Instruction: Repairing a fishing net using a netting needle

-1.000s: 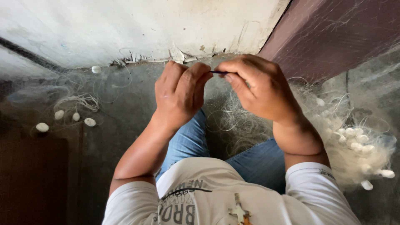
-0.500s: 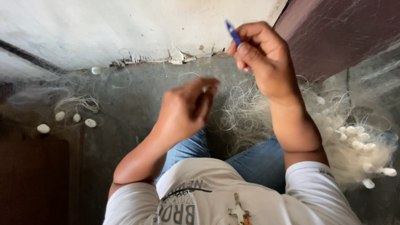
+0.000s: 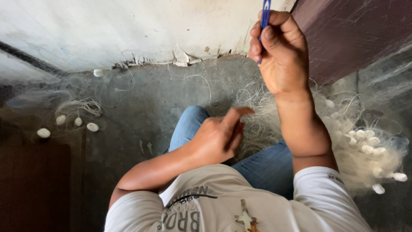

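My right hand is raised high, near the foot of the pale wall, and its fingers are closed tight around a blue netting needle; only the upper part of the needle shows above my fist. My left hand is lower, over my knee in blue jeans, well apart from the right one. Its forefinger points forward and the other fingers are curled in; I cannot tell if a thread is pinched between them. The pale fishing net lies in a loose heap on the grey floor, just beyond my knee and under my right forearm. On the right of this heap the net carries a bunch of white floats. Far on the left of the heap, some more white floats lie on the floor with thin strands of line. A dark brown door stands to the right of the wall.
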